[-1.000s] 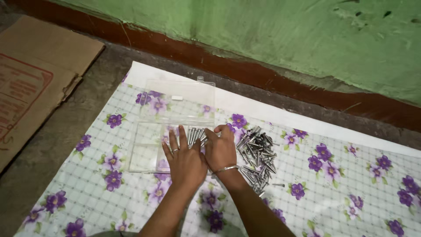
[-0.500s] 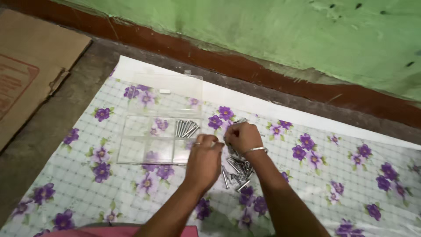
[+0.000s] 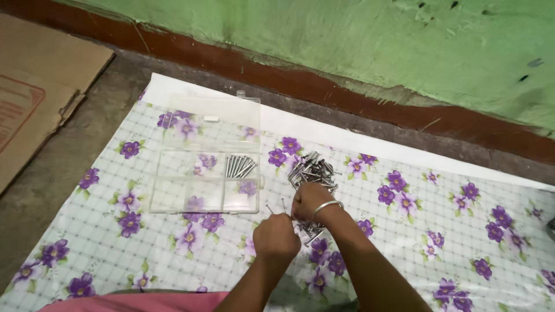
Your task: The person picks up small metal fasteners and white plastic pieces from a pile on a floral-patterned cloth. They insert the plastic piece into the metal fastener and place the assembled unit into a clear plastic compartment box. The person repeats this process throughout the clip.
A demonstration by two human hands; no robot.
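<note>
My left hand (image 3: 276, 236) is closed around a few metal bolts whose tips stick up above its knuckles. My right hand (image 3: 309, 200), with a metal bangle on the wrist, is closed over the near edge of a pile of metal bolts (image 3: 312, 169) and touches my left hand. A clear plastic compartment box (image 3: 203, 179) lies open to the left on the flowered sheet, its lid folded back. One upper right compartment holds a small row of bolts (image 3: 238, 166).
A white plastic sheet with purple flowers (image 3: 433, 231) covers the floor. Flattened brown cardboard (image 3: 34, 86) lies at the far left. A green wall with a dark red base (image 3: 347, 98) runs along the back. Pink cloth shows at the bottom edge.
Both hands have drawn back from the box toward me. My left hand, flat over the box a second ago, is now closed around bolts near the pile.
</note>
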